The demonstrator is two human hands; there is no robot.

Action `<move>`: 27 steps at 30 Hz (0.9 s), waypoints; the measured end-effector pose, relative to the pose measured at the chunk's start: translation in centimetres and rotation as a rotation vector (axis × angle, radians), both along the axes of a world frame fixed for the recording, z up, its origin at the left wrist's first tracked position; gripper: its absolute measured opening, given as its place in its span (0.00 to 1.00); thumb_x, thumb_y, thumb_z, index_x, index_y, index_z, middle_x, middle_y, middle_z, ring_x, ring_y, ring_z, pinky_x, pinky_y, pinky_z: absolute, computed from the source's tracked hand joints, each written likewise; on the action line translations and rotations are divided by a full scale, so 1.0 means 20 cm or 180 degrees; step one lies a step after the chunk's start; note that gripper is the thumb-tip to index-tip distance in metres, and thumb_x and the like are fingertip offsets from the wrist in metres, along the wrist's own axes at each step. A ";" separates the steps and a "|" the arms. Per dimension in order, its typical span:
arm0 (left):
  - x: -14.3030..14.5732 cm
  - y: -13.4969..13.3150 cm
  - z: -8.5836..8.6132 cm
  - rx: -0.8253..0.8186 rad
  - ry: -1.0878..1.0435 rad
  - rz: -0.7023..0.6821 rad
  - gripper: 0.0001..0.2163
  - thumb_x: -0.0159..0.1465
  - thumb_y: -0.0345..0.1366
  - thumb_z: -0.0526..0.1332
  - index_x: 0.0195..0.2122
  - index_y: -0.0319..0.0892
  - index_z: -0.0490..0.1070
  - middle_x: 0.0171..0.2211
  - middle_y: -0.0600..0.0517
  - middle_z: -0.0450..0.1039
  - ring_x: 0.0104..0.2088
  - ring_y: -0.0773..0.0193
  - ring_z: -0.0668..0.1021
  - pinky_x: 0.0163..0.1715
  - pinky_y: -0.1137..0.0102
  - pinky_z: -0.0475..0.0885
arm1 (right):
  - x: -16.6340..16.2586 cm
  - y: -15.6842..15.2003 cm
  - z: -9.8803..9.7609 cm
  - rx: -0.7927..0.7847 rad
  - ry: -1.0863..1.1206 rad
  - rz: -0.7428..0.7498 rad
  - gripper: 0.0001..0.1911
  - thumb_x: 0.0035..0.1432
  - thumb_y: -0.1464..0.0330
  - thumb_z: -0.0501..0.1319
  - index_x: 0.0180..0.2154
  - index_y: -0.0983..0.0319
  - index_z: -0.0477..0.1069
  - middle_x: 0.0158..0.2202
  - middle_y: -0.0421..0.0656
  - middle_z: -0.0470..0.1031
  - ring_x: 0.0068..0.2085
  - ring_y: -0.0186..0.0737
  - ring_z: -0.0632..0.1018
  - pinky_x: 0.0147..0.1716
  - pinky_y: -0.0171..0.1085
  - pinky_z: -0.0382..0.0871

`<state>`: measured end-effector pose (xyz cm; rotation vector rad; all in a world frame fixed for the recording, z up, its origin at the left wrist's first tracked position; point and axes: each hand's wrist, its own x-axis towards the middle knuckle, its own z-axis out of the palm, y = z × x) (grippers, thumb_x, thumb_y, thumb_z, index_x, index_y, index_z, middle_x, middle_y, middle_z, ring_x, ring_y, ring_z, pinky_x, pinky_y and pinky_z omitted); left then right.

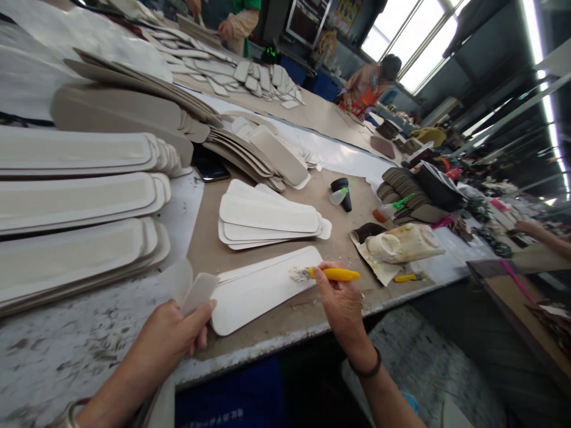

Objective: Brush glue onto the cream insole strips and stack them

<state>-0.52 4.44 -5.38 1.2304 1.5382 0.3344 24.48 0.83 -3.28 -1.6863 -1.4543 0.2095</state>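
Note:
My right hand [341,297] grips a yellow-handled brush [332,274], whose white, glue-caked bristles rest on the far end of a long white strip [259,291] lying on the brown work surface [343,238]. My left hand [172,333] is closed on a small pale piece [198,291] held at the near end of that strip. Just beyond lies a small pile of similar white strips [267,217].
Fanned rows of long pale strips [75,202] fill the left of the table. A glue-crusted container [404,244] sits right of the brush, with squeeze bottles [341,193] behind it. A dark phone [209,169] lies mid-table. Other people work at the far end and right.

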 end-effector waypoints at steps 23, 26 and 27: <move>0.01 -0.04 0.07 -0.0090 -0.0649 0.0314 0.21 0.45 0.54 0.57 0.08 0.43 0.68 0.09 0.49 0.68 0.15 0.62 0.70 0.23 0.67 0.66 | -0.40 -0.12 0.02 -0.0060 0.0910 0.0748 0.04 0.60 0.69 0.57 0.31 0.60 0.68 0.30 0.41 0.68 0.33 0.38 0.72 0.34 0.37 0.68; 0.02 -0.04 0.11 -0.0077 -0.0649 0.0377 0.19 0.45 0.52 0.56 0.08 0.43 0.67 0.08 0.50 0.66 0.14 0.63 0.69 0.22 0.67 0.66 | -0.25 -0.10 0.01 0.0270 0.0060 0.0415 0.04 0.60 0.71 0.57 0.32 0.60 0.68 0.30 0.42 0.68 0.34 0.40 0.71 0.36 0.40 0.67; 0.03 -0.04 0.11 -0.0077 -0.0648 0.0386 0.19 0.45 0.52 0.55 0.08 0.43 0.66 0.08 0.49 0.67 0.14 0.63 0.69 0.22 0.67 0.66 | -0.19 -0.09 0.02 0.0398 -0.0199 0.0278 0.04 0.60 0.71 0.57 0.32 0.60 0.68 0.30 0.42 0.68 0.34 0.41 0.71 0.36 0.41 0.67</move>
